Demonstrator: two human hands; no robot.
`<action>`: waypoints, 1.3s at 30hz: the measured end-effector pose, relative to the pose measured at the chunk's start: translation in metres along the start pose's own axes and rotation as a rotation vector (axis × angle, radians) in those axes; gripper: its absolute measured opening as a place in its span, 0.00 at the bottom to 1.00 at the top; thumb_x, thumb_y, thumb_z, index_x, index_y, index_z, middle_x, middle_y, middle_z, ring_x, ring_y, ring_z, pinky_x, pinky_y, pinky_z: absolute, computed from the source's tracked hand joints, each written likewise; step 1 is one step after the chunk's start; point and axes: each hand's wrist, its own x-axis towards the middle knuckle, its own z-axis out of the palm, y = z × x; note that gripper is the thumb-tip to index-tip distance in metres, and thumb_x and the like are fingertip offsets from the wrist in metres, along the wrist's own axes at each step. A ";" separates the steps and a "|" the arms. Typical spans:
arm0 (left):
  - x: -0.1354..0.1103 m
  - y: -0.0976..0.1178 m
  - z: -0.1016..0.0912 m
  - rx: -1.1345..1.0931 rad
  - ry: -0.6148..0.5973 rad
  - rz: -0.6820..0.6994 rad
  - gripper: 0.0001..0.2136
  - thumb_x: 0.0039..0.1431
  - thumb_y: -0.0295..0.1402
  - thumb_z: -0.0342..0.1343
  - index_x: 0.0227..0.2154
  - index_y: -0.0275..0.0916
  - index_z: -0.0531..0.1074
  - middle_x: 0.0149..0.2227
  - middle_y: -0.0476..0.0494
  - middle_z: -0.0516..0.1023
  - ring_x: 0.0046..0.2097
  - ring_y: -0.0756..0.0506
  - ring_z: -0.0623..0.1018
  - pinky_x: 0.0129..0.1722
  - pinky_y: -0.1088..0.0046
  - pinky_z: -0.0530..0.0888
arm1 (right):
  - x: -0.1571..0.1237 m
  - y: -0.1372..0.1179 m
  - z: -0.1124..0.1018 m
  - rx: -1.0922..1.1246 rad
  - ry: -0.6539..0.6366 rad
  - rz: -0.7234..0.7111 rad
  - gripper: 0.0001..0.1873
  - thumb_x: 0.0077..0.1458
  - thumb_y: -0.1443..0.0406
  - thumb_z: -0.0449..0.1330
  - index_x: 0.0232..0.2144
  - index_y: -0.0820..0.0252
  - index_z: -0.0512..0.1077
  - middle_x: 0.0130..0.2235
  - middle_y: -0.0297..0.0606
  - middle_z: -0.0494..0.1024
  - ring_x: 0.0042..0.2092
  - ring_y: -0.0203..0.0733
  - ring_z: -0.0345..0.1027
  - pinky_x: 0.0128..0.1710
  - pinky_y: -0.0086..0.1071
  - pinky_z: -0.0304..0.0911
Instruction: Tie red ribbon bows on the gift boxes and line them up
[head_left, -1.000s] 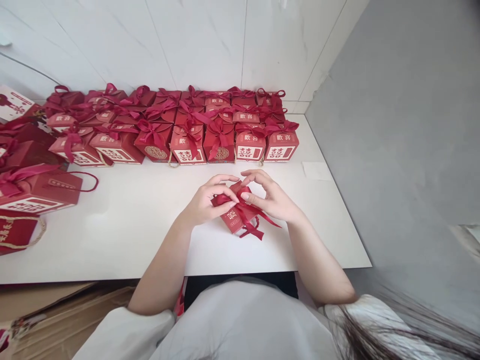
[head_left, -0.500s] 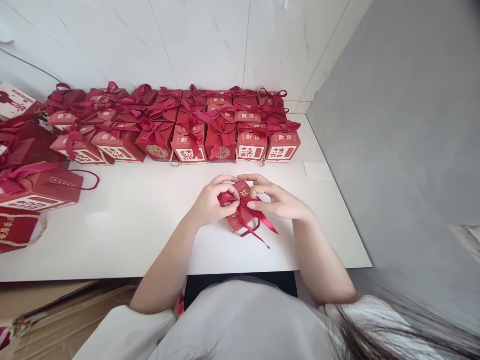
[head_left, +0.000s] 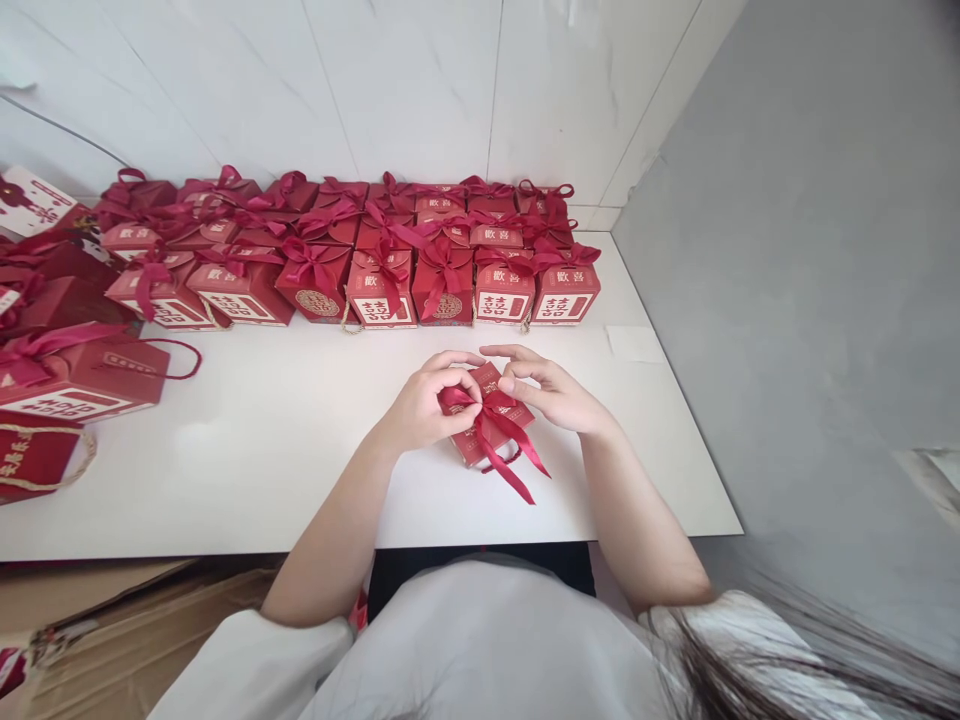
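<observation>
On the white table before me lies a small red gift box (head_left: 491, 372) with gold print and a dark red cord handle. A red ribbon (head_left: 517, 440) is tied in a bow across it, its two tails trailing toward the near right. My left hand (head_left: 435, 405) pinches the bow's left side near the knot with thumb and forefinger. Curved over the box's right side, my right hand (head_left: 551, 392) has its fingers apart, the thumb tip just above the right loop. Whether that thumb touches the ribbon is unclear.
Rows of red gift boxes (head_left: 381, 290) with bows stand along the tiled wall. Larger red boxes (head_left: 112, 370) crowd the table's left side. A white slip (head_left: 634, 344) lies at right, by the grey wall (head_left: 787, 250). Below the table at left is cardboard (head_left: 150, 640).
My right hand has lifted slightly away from the bow, uncovering its right loop. The ribbon tails have shifted and hang closer together. My left hand keeps its pinch.
</observation>
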 end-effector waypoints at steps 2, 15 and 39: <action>0.000 0.000 0.000 -0.005 -0.005 0.000 0.01 0.55 0.29 0.58 0.31 0.40 0.74 0.57 0.41 0.71 0.57 0.40 0.74 0.60 0.59 0.70 | -0.001 -0.001 0.001 -0.035 -0.006 -0.009 0.10 0.60 0.57 0.62 0.31 0.54 0.78 0.64 0.39 0.67 0.67 0.49 0.58 0.68 0.48 0.50; 0.001 -0.004 0.000 -0.060 -0.038 -0.017 0.02 0.55 0.28 0.57 0.31 0.39 0.73 0.57 0.41 0.70 0.56 0.41 0.75 0.59 0.62 0.71 | -0.003 -0.004 0.005 -0.194 0.018 -0.098 0.05 0.58 0.69 0.60 0.36 0.55 0.76 0.65 0.42 0.65 0.66 0.49 0.59 0.66 0.49 0.55; 0.002 -0.007 -0.002 -0.152 -0.034 0.028 0.01 0.55 0.28 0.58 0.30 0.39 0.74 0.51 0.42 0.73 0.55 0.42 0.74 0.57 0.62 0.72 | -0.009 -0.017 0.015 -0.703 -0.036 -0.523 0.09 0.63 0.68 0.59 0.41 0.51 0.78 0.65 0.40 0.66 0.68 0.54 0.54 0.64 0.56 0.59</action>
